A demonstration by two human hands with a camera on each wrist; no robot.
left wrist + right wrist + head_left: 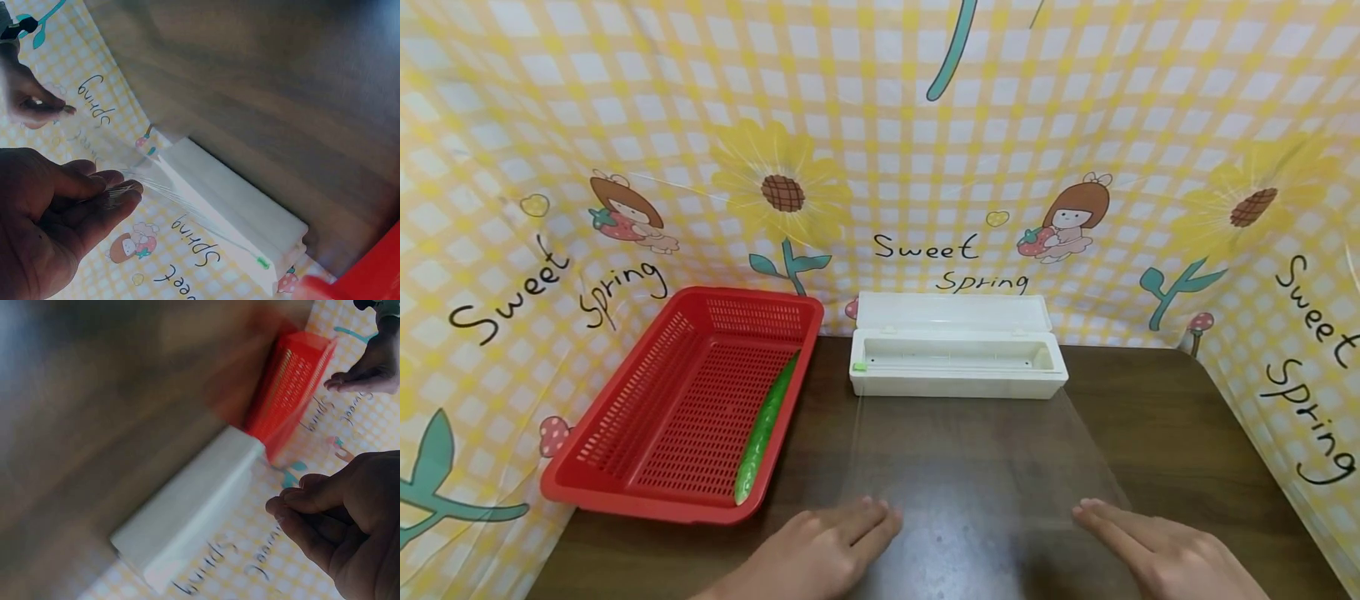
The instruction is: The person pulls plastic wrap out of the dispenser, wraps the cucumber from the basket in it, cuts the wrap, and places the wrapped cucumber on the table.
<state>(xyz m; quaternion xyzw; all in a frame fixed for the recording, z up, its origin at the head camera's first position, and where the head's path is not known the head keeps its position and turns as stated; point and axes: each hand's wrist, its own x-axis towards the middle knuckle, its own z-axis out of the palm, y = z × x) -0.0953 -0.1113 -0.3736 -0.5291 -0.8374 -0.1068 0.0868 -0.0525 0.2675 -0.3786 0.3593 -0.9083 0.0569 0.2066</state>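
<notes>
At the frame's bottom, the left hand [820, 550] and right hand [1176, 554] pinch the cling film [973, 454]; even, level tension should limit wrinkles.

Head cam sits up high on the wearer's side of the counter [1165, 417], facing forward and down, so it's the farthest back and widest. The wrist cams are way closer and tilted, counter up top and checked cloth [925, 125] toward the bottom: left one has the left hand [69, 219] big up front, right one has the right hand [344, 519]. All three share the white box [958, 388] and red basket [647, 507], though left wrist only catches part of the basket.
</notes>
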